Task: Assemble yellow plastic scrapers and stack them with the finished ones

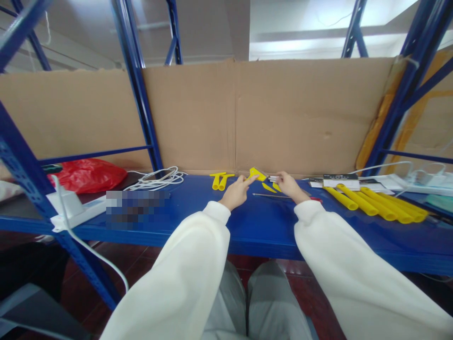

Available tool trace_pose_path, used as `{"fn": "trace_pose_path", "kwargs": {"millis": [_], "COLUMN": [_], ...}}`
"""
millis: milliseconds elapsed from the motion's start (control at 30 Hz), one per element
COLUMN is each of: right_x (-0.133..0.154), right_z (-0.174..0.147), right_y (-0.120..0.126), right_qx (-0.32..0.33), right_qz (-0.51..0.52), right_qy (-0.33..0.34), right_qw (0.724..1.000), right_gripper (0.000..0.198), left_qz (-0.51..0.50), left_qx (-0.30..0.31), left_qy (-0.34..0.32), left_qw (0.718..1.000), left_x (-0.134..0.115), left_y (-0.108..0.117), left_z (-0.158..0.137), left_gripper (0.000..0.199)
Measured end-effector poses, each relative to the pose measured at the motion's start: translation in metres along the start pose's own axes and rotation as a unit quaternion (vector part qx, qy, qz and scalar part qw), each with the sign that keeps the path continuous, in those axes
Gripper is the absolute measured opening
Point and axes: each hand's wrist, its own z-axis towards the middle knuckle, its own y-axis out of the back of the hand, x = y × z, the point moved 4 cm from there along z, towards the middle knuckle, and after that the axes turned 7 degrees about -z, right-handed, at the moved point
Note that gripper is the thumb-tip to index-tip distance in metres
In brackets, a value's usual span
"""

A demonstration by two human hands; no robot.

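Observation:
My left hand (235, 193) is closed with its index finger stretched along a yellow plastic piece (255, 173), which seems pinched at its lower edge. Facing it, my right hand (289, 186) has its fingers closed on a small silvery-white piece (272, 179), too small to name. Under the hands lie a thin curved yellow strip (269, 188) and a long thin screwdriver (265, 195), whose red handle (316, 199) shows beyond my right wrist. To the left of my left hand, two yellow T-shaped pieces (219, 181) rest side by side.
Several yellow tubes (368, 206) lie at the right on the blue shelf (198, 212), near black-and-white cards (340, 181). At the left are a coiled white cable (159, 179), a red plastic bag (92, 174) and a white power strip (85, 211). A cardboard panel (300, 113) stands behind.

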Motion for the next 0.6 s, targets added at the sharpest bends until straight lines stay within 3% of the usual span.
{"fn": "trace_pose_path", "kwargs": {"millis": [100, 200, 300, 367, 467, 600], "right_x": [-0.024, -0.045, -0.054, -0.054, -0.053, -0.053], "right_z": [0.007, 0.011, 0.014, 0.015, 0.015, 0.016], "right_y": [0.015, 0.015, 0.009, 0.006, 0.004, 0.006], "right_qx": [-0.022, 0.029, 0.064, 0.081, 0.108, 0.113], "right_qz": [-0.186, -0.268, -0.294, -0.300, -0.303, -0.305], "right_qy": [-0.027, -0.049, -0.052, -0.049, -0.054, -0.068], "right_qw": [0.982, 0.962, 0.952, 0.949, 0.945, 0.943], "right_gripper": [0.039, 0.039, 0.038, 0.042, 0.049, 0.052], "left_qz": [-0.182, -0.371, -0.498, -0.539, -0.567, -0.589], "left_qx": [-0.101, -0.135, -0.095, -0.058, -0.028, -0.017], "left_qy": [0.040, 0.161, 0.264, 0.309, 0.340, 0.344], "left_qw": [0.977, 0.904, 0.821, 0.781, 0.750, 0.731], "left_x": [0.008, 0.022, 0.025, 0.023, 0.018, 0.015], "left_y": [0.009, 0.010, 0.003, -0.001, -0.005, -0.007], "left_z": [0.007, 0.008, 0.004, 0.000, -0.004, -0.005], "left_gripper": [0.062, 0.072, 0.077, 0.078, 0.079, 0.077]}}
